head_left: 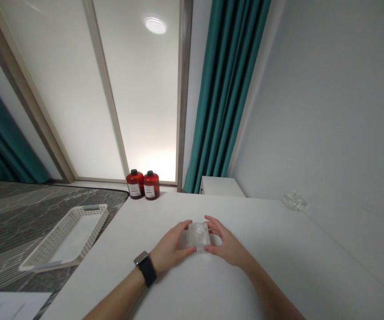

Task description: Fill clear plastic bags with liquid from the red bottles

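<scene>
A small square clear plastic pack [198,235] with a round raised middle lies on the white table [278,253], close to the table's centre. My left hand [171,246], with a black smartwatch [146,268] on the wrist, holds the pack's left side. My right hand [228,244] holds its right side. The fingers of both hands curve around the edges, and the pack's underside is hidden.
A white perforated plastic tray [93,218] sits on a dark patterned surface [34,209] left of the table, with paper [8,306] at the lower left. Two red bottles [143,185] stand beyond the table. A crumpled clear bag [293,202] lies at its far right.
</scene>
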Demonstrator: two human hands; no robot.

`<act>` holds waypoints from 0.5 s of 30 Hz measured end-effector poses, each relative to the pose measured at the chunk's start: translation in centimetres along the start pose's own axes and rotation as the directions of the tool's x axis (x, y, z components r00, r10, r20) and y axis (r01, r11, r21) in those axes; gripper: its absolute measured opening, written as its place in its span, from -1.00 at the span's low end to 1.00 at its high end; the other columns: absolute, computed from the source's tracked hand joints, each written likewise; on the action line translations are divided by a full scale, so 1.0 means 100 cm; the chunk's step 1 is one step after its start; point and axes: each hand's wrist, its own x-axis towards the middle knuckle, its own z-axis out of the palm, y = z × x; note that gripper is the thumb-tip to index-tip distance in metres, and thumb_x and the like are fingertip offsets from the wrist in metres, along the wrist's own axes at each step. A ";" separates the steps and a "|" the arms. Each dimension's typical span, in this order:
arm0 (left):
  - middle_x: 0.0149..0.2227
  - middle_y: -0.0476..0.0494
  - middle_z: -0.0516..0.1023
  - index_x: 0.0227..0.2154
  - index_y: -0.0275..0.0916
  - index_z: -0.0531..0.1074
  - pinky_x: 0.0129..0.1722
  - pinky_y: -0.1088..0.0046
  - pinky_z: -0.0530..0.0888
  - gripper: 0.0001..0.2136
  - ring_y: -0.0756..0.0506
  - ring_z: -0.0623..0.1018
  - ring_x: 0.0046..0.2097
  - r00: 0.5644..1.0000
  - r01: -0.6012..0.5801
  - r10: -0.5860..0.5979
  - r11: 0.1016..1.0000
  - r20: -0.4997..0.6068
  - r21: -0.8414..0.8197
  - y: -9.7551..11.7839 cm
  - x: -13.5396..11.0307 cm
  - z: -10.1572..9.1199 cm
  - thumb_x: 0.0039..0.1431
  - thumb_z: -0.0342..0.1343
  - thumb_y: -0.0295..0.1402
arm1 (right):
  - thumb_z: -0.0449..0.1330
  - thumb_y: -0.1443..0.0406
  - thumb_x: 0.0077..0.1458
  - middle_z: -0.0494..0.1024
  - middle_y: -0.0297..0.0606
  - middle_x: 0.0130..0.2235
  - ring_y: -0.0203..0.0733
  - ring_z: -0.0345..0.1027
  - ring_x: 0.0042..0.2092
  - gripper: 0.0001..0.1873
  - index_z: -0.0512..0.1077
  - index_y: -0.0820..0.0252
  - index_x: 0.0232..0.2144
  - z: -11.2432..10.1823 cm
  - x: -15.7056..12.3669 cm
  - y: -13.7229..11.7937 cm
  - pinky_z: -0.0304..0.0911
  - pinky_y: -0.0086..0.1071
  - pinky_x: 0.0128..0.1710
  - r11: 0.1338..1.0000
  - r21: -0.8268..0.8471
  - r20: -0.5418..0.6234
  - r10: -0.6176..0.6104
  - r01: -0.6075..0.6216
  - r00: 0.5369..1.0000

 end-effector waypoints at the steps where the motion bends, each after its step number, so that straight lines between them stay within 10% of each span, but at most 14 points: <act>1: 0.15 -0.30 0.41 0.15 -0.22 0.25 0.18 0.09 0.33 -0.42 -0.28 0.44 0.13 1.000 -0.004 0.004 1.000 -0.004 -0.014 0.001 0.001 0.000 0.06 0.27 -0.33 | 0.39 0.29 -0.07 0.37 -0.05 0.17 -0.02 0.30 0.17 -0.12 0.09 0.06 0.25 0.000 0.000 0.001 0.10 -0.01 0.22 1.000 0.017 0.008 0.003 -0.003 1.000; 15: -0.02 -0.24 0.51 0.03 -0.23 0.26 0.04 0.21 0.41 -0.44 -0.23 0.50 0.00 0.994 0.044 -0.048 0.998 0.100 0.035 0.010 0.032 0.007 -0.05 0.33 -0.41 | 0.36 0.16 0.00 0.40 -0.03 0.14 0.01 0.28 0.18 -0.24 0.17 0.07 0.20 -0.032 -0.006 0.009 0.19 0.04 0.17 1.000 -0.001 0.032 0.017 -0.017 0.999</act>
